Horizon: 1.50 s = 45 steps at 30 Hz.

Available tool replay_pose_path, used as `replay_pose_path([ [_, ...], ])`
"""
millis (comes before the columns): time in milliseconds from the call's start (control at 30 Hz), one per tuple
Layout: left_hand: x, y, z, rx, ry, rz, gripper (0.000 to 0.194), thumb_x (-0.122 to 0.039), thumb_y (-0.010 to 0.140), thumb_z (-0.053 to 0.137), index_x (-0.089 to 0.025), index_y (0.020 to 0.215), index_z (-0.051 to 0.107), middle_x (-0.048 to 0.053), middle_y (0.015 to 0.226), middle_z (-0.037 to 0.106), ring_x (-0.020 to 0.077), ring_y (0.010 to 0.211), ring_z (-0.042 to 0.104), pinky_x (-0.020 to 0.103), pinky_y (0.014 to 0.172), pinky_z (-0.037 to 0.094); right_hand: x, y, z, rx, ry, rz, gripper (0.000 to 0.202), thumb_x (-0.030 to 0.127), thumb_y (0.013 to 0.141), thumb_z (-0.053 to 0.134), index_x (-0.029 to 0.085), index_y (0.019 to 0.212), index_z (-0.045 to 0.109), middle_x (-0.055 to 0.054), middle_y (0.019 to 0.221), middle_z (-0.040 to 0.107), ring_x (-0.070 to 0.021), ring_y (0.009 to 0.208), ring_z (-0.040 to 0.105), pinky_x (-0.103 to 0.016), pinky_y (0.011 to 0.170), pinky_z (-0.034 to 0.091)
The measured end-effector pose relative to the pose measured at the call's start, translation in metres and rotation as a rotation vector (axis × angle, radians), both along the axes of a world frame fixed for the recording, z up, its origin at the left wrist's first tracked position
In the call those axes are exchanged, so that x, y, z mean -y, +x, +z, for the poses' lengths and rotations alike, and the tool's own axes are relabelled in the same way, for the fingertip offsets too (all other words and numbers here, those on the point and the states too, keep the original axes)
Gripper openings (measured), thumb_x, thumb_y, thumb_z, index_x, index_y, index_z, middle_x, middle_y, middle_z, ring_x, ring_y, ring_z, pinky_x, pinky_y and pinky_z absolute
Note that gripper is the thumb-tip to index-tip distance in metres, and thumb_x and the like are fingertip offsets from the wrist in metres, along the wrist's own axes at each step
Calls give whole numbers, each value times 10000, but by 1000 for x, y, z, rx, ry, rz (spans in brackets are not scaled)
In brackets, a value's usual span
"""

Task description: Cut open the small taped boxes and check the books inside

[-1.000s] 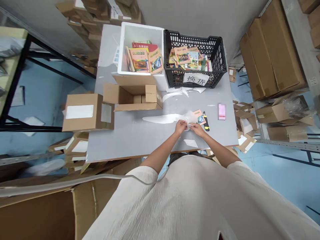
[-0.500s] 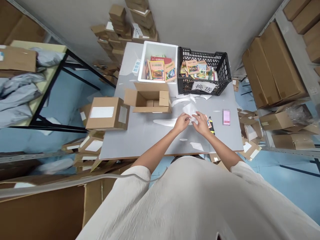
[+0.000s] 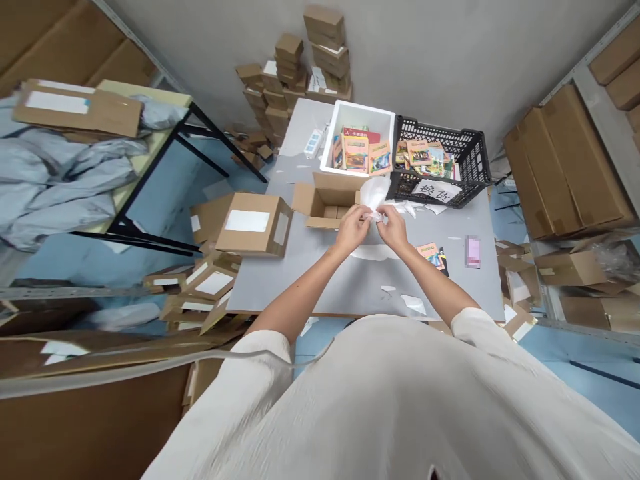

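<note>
Both hands are raised over the grey table (image 3: pixel 310 273), close together. My left hand (image 3: pixel 354 228) is closed on one side of a thin, crumpled white sheet (image 3: pixel 375 191). The other side of the sheet is pinched in my right hand (image 3: pixel 393 228). The sheet stands up between the fingers, in front of the white foam box (image 3: pixel 389 121). Just left of my left hand is an open cardboard box (image 3: pixel 323 222). A small orange booklet (image 3: pixel 429 253) lies right of my right hand, partly over a black and yellow tool (image 3: pixel 443 261).
Booklets fill part of the foam box and of the black crate (image 3: pixel 473 160) beside it. A closed carton (image 3: pixel 254 233) stands at the table's left edge. A phone (image 3: pixel 473 252) lies at the right. White scraps (image 3: pixel 414 304) are scattered on the table.
Both hands have lifted the white sheet off the table and brought it nearer the open cardboard box. The booklet is now uncovered. The whole view has shifted.
</note>
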State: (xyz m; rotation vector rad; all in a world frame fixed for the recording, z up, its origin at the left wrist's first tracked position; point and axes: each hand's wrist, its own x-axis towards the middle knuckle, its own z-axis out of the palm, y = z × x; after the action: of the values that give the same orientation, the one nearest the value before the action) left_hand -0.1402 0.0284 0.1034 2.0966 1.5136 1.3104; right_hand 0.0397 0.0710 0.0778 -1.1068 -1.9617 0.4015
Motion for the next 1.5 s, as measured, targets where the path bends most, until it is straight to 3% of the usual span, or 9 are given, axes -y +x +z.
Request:
replay_pose_path([
  [167,-8,-60,-15,111,-76,166,137,-270,1020,644,-233,1085,759,75,1154,807,246,1077,741,366,1040,608,-22,-68,0,167,-50,44,182,296,1070,561,231,1137,717,-108,1126,753,-334,1194,618,-475,1142,451],
  [300,-18,-93,-26,149,-211,321,114,-208,968,655,-229,1010,759,72,1096,826,254,1042,756,372,1029,599,-31,-104,-6,207,-85,155,260,268,1046,538,224,1249,693,-124,1186,758,-339,1152,629,-475,1083,501],
  [567,-55,-115,-30,121,-488,387,194,-132,974,643,-206,1096,774,85,1169,834,272,1118,759,388,1048,578,-25,-117,-10,351,-105,286,484,241,1045,475,168,1478,681,-196,1591,628,-365,1427,588,-504,1166,509],
  [700,-55,-117,-32,-26,-394,321,388,-89,962,606,-223,1291,761,118,1390,778,295,1279,719,417,1150,544,-32,-118,-9,539,-187,204,535,249,1071,479,168,1562,676,-191,1592,665,-403,1446,561,-576,1215,434],
  [800,-47,-115,-31,-193,-311,250,467,-84,976,550,-249,1363,753,127,1462,749,320,1372,676,458,1210,498,-35,-119,-9,617,-228,136,505,297,1118,449,190,1534,715,-192,1623,650,-422,1494,507,-612,1212,383],
  [900,-41,-109,-30,-325,-413,149,453,-111,996,540,-243,1364,767,143,1392,790,357,1398,665,526,1232,453,-33,-115,-9,612,-228,101,483,320,1125,458,205,1488,755,-183,1711,577,-424,1561,430,-626,1220,349],
  [1033,-38,-100,-28,-393,-421,174,431,-153,1029,514,-193,1371,773,195,1470,757,405,1538,549,641,1294,316,-30,-99,-11,506,-200,78,460,316,1111,475,226,1435,789,-163,1748,544,-412,1576,410,-642,1242,338],
  [1167,-35,-87,-22,-369,-317,169,437,-144,1014,518,-220,1354,781,170,1529,724,374,1547,527,611,1292,299,-30,-71,-14,400,-192,29,453,329,1109,471,233,1403,802,-155,1696,594,-396,1542,461,-616,1249,368],
  [1500,-30,9,-9,-370,-171,-105,466,-109,1009,491,-249,1351,774,121,1501,729,321,1468,595,540,1266,344,-19,47,-48,226,-231,-180,426,316,1091,475,239,1339,813,-147,1564,685,-368,1451,563,-560,1219,441],
])
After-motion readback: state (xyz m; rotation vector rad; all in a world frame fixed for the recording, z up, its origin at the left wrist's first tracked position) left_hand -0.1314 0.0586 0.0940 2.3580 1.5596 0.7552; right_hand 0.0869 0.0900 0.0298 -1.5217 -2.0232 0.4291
